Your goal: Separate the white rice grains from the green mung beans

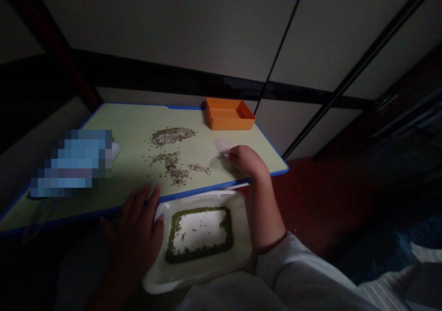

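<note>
My right hand (244, 160) is over the right part of the table, fingers pinched together. Whatever lies between its fingertips, if anything, is too small to make out. Under and beside those fingertips are a small spread of pale grains (223, 143) and a faint, curved, see-through shape (219, 164). My left hand (138, 216) is in shadow at the table's front edge, fingers apart, its thumb by the left rim of a white basin (200, 274). Green beans (196, 255) line the edges of the basin's floor. Mixed green and pale grains lie in a back pile (172, 136) and a looser front pile (174, 167).
An orange open box (231, 123) stands at the table's back right corner. On the left lies a pixelated bluish object (74, 164) with a white piece beside it. The pale table (127, 118) has a blue rim. Wall panels rise behind, and dark red floor shows right.
</note>
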`<move>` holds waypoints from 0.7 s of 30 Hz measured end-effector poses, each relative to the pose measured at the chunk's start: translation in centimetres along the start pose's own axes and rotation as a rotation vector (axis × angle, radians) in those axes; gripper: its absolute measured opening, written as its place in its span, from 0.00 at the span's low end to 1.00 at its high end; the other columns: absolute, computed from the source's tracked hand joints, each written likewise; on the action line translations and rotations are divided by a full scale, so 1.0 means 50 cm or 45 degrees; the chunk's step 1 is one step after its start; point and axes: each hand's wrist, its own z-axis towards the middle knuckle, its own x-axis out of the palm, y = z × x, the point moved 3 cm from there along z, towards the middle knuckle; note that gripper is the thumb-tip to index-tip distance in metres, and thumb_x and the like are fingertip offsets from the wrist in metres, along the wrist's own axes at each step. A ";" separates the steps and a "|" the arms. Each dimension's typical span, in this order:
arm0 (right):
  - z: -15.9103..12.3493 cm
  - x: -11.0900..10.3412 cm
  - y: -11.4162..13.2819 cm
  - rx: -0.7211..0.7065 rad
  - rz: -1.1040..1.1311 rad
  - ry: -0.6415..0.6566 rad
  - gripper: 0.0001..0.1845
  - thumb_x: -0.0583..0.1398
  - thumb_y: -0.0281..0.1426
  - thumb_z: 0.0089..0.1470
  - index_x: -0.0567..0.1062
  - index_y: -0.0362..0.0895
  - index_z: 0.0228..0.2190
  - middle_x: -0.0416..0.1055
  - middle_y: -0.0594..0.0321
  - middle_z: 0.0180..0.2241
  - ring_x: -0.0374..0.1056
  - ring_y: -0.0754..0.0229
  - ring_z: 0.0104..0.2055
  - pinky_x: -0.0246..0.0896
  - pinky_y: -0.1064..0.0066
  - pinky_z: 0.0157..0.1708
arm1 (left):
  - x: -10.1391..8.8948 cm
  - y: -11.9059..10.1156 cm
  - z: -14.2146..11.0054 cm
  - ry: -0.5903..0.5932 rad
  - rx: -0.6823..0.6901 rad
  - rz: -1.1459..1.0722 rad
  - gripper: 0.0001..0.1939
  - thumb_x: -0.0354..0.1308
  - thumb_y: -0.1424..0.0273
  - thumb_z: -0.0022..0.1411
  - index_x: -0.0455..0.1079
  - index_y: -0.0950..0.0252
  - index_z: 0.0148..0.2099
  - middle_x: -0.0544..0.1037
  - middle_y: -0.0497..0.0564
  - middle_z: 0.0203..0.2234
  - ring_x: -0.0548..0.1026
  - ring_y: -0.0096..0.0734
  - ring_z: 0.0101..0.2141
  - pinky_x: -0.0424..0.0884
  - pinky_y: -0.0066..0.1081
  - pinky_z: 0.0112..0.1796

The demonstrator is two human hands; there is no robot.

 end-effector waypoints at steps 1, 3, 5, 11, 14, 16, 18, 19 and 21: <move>0.001 0.000 -0.001 0.014 -0.004 -0.010 0.17 0.55 0.33 0.66 0.83 0.40 0.40 0.81 0.48 0.41 0.72 0.58 0.38 0.49 0.70 0.32 | 0.000 0.000 0.000 -0.001 0.003 -0.003 0.30 0.33 0.61 0.70 0.54 0.61 0.69 0.56 0.60 0.71 0.49 0.47 0.71 0.42 0.77 0.62; 0.003 0.001 -0.003 0.039 -0.008 -0.038 0.17 0.55 0.34 0.66 0.83 0.39 0.41 0.81 0.47 0.42 0.72 0.57 0.39 0.49 0.69 0.32 | 0.000 -0.001 0.000 -0.002 0.008 -0.006 0.30 0.33 0.61 0.70 0.54 0.61 0.69 0.56 0.60 0.71 0.50 0.48 0.71 0.43 0.77 0.62; 0.006 0.003 -0.004 0.041 -0.004 -0.049 0.17 0.55 0.34 0.66 0.83 0.39 0.41 0.81 0.46 0.42 0.72 0.57 0.39 0.49 0.69 0.33 | 0.000 0.000 0.000 -0.002 0.008 -0.007 0.29 0.33 0.61 0.70 0.55 0.62 0.69 0.57 0.61 0.71 0.50 0.49 0.71 0.43 0.78 0.62; 0.015 0.007 -0.001 -0.026 0.061 -0.082 0.16 0.56 0.33 0.66 0.82 0.41 0.38 0.81 0.51 0.37 0.70 0.59 0.35 0.47 0.70 0.31 | 0.003 0.002 0.000 -0.001 0.005 -0.010 0.30 0.34 0.61 0.70 0.54 0.63 0.69 0.56 0.61 0.71 0.50 0.51 0.71 0.42 0.78 0.62; 0.016 0.009 0.000 -0.066 0.115 -0.072 0.15 0.57 0.33 0.65 0.82 0.40 0.36 0.80 0.52 0.35 0.67 0.61 0.31 0.47 0.70 0.31 | 0.003 0.003 -0.001 0.003 0.000 -0.015 0.30 0.34 0.61 0.70 0.53 0.61 0.70 0.56 0.60 0.71 0.49 0.49 0.71 0.41 0.77 0.63; 0.015 0.011 -0.001 -0.104 0.156 -0.051 0.14 0.57 0.32 0.64 0.82 0.40 0.34 0.80 0.53 0.33 0.65 0.62 0.30 0.48 0.71 0.31 | 0.003 0.003 -0.001 0.008 -0.003 -0.018 0.30 0.34 0.61 0.70 0.52 0.61 0.70 0.55 0.59 0.71 0.48 0.49 0.72 0.41 0.76 0.63; 0.013 0.011 -0.004 -0.139 0.180 -0.040 0.14 0.58 0.30 0.63 0.82 0.40 0.33 0.80 0.54 0.33 0.64 0.62 0.29 0.49 0.71 0.31 | 0.003 0.003 -0.001 0.013 -0.004 -0.020 0.30 0.34 0.61 0.70 0.52 0.60 0.70 0.55 0.59 0.72 0.48 0.49 0.72 0.41 0.76 0.63; 0.011 0.010 -0.005 -0.153 0.184 -0.035 0.13 0.58 0.30 0.63 0.82 0.40 0.32 0.80 0.54 0.33 0.64 0.62 0.30 0.49 0.72 0.31 | 0.003 0.003 -0.001 0.014 -0.004 -0.021 0.30 0.34 0.61 0.70 0.52 0.60 0.70 0.55 0.59 0.72 0.48 0.49 0.72 0.40 0.76 0.63; 0.007 0.009 -0.008 -0.177 0.184 -0.024 0.13 0.59 0.30 0.62 0.82 0.40 0.31 0.80 0.54 0.33 0.64 0.62 0.31 0.50 0.72 0.32 | 0.002 0.002 -0.001 0.017 -0.006 -0.021 0.30 0.34 0.61 0.70 0.52 0.60 0.70 0.55 0.59 0.71 0.48 0.49 0.71 0.40 0.76 0.63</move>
